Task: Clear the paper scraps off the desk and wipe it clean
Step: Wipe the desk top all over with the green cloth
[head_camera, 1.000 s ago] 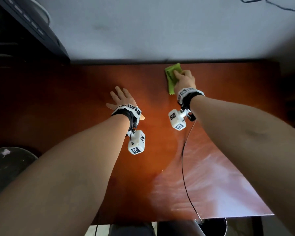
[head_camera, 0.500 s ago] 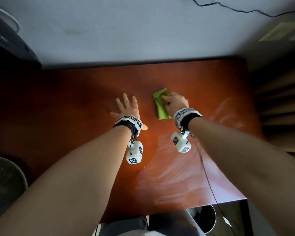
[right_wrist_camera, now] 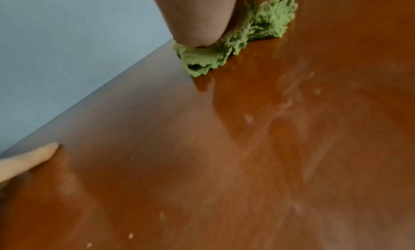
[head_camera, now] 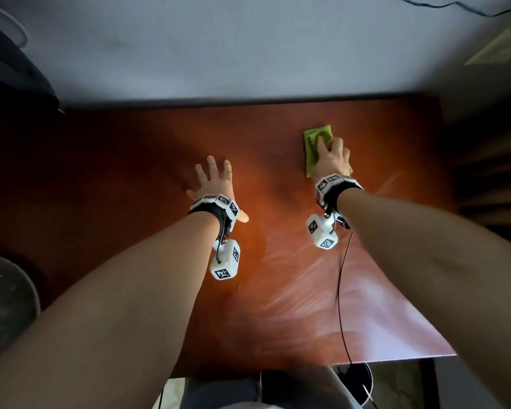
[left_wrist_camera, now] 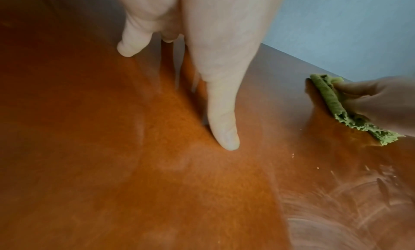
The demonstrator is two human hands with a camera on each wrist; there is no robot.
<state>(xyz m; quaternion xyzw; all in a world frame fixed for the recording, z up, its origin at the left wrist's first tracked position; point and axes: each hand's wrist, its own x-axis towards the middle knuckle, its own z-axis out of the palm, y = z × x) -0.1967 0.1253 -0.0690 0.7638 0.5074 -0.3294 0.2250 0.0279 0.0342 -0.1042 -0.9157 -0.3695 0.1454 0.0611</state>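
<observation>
A folded green cloth (head_camera: 314,143) (left_wrist_camera: 332,104) (right_wrist_camera: 258,28) lies on the reddish-brown wooden desk (head_camera: 130,172), near its back edge and right of centre. My right hand (head_camera: 331,157) is on top of it, fingers curled over the cloth and the thumb pushing it down onto the wood. My left hand (head_camera: 216,181) rests flat on the desk to the cloth's left, fingers spread, holding nothing. Tiny pale crumbs (right_wrist_camera: 131,235) (left_wrist_camera: 293,154) dot the wood between the hands. Damp wipe streaks (head_camera: 307,290) cover the near right part of the desk.
A grey wall (head_camera: 248,39) runs right behind the desk's back edge. A black cable (head_camera: 341,290) trails from my right wrist over the front edge. A dark bin (head_camera: 354,385) stands below the front edge, and a dark round object (head_camera: 3,305) sits at the left.
My right hand has slid the cloth rightward and toward the back edge. The left hand stays flat in about the same spot.
</observation>
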